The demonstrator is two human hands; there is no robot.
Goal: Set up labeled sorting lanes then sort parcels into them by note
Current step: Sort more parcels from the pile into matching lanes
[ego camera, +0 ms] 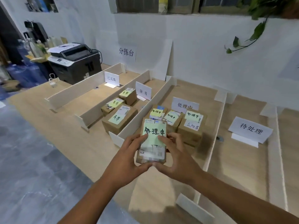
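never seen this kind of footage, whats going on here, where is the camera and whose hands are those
There is no machine here. The single picture comes from a camera worn on a person's head, looking down at their own hands. The left hand and right hand together hold a cardboard parcel with a green note reading 处理中. Below is a wooden table, split by white dividers into lanes, each with a standing sign. Three noted parcels sit in the 异常 lane and three in the 处理中 lane.
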